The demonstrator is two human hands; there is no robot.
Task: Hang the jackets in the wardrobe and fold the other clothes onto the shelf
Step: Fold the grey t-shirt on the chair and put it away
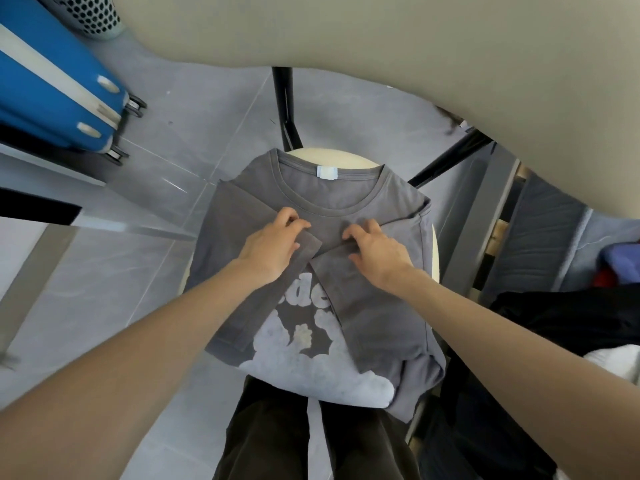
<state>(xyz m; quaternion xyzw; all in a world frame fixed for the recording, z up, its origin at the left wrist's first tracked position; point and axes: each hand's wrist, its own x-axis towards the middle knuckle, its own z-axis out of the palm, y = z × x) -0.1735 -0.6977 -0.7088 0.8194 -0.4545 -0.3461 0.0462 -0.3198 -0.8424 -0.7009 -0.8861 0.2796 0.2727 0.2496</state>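
A grey T-shirt point(377, 327) with a pale blue print lies face up on a cream round stool point(332, 155), collar away from me. Both sleeves are folded in over the chest. My left hand point(273, 244) rests on the left sleeve and pinches its edge just below the collar. My right hand point(377, 251) lies on the right sleeve beside it, fingers curled onto the cloth near the centre. The shirt's hem hangs over the near edge of the stool, above my dark trousers.
A blue suitcase point(59, 91) stands on the grey tiled floor at the upper left. A black garment point(568, 323) and other clothes are piled on the right beside a grey bed frame point(485, 216). A pale table top point(450, 39) curves across the top, over black legs.
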